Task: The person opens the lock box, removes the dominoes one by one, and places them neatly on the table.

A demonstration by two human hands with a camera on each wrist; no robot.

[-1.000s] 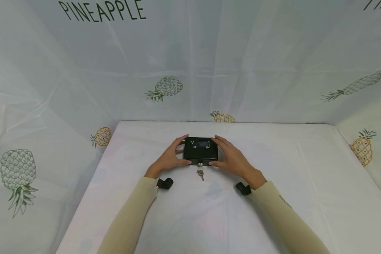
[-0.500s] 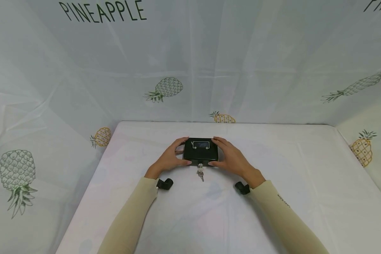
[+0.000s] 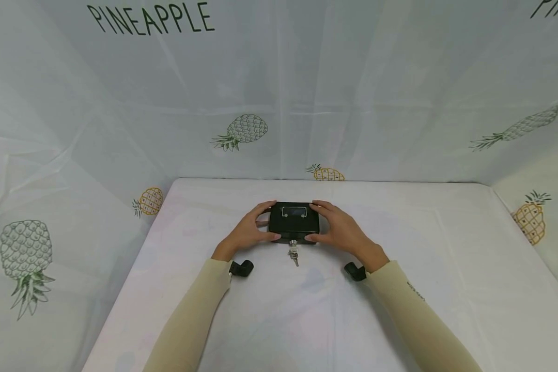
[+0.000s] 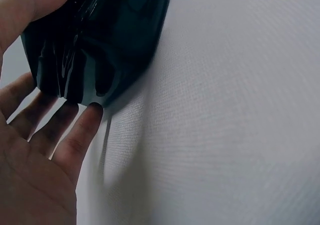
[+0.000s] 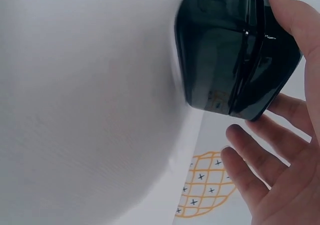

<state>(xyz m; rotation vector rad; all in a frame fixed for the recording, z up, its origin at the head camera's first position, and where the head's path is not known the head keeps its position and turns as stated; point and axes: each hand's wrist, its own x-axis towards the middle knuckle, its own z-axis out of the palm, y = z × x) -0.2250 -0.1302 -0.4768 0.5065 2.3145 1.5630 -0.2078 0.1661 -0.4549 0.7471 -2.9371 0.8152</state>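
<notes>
A black metal cash box (image 3: 294, 225) with a folded carry handle (image 3: 294, 207) on its lid sits on the white-covered table, its lock side facing me. Keys (image 3: 293, 253) hang from the lock at the front. My left hand (image 3: 248, 228) grips the box's left end, thumb at the front lid edge and fingers spread along the side and back corner. The right hand (image 3: 345, 231) mirrors it at the other end. In the right wrist view, the seam (image 5: 247, 60) between lid and base shows along the glossy end, with the right thumb (image 5: 287, 7) on the lid side.
The white cloth (image 3: 279, 320) covers the table. A pale curtain (image 3: 376, 103) printed with pineapples hangs behind its far edge and along both sides. Black wrist-camera mounts (image 3: 242, 268) stick out below both hands.
Both thumbs have shifted up slightly at the box's front edge, the right one a little inward. The box and keys stay in place, and both hands keep their hold.
</notes>
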